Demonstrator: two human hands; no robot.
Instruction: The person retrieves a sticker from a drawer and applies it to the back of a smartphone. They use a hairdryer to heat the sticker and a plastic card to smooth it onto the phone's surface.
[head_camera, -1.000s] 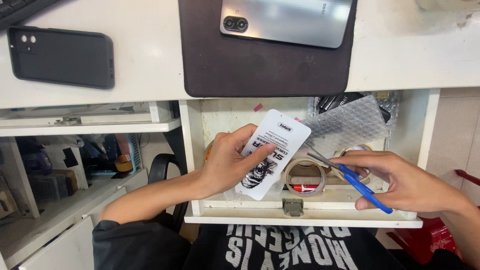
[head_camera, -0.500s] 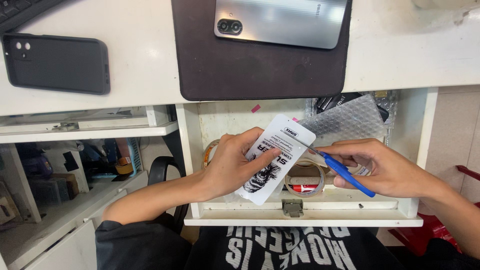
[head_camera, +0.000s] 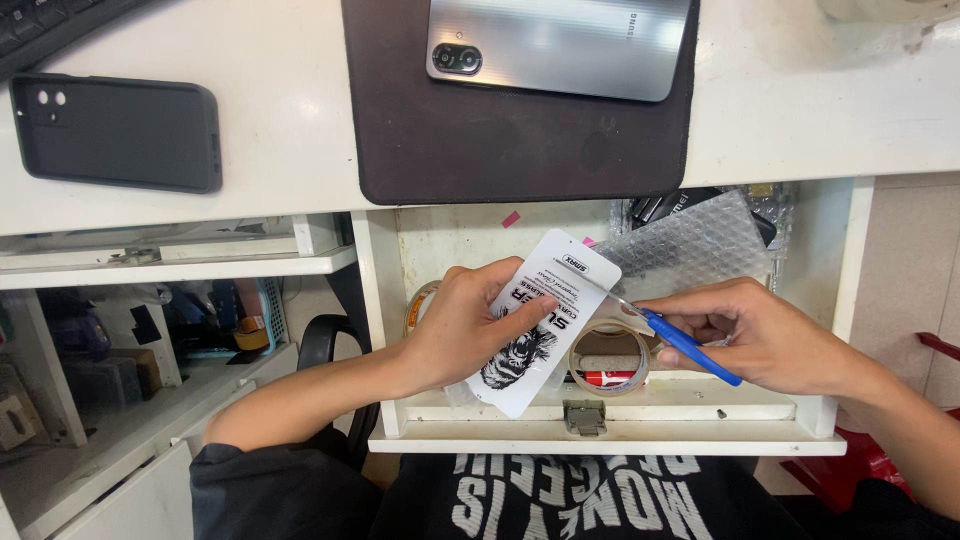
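My left hand (head_camera: 462, 330) holds a flat white packet with a black printed figure (head_camera: 540, 325), tilted over an open drawer (head_camera: 600, 440). My right hand (head_camera: 770, 335) grips a blue-handled cutter (head_camera: 685, 345) like a pen. Its metal tip touches the packet's right edge near the top. Under the packet lies a roll of tape (head_camera: 610, 358) with a red marker (head_camera: 605, 379) inside its ring.
On the white desk above lie a dark mat (head_camera: 480, 150) with a silver phone (head_camera: 560, 40) face down, and a black phone case (head_camera: 115, 130) at the left. Bubble wrap (head_camera: 690, 245) fills the drawer's back right. Shelves with clutter stand at the left.
The cutter's tip has moved up along the packet's right edge toward its top corner. My left hand has raised and steadied the packet.
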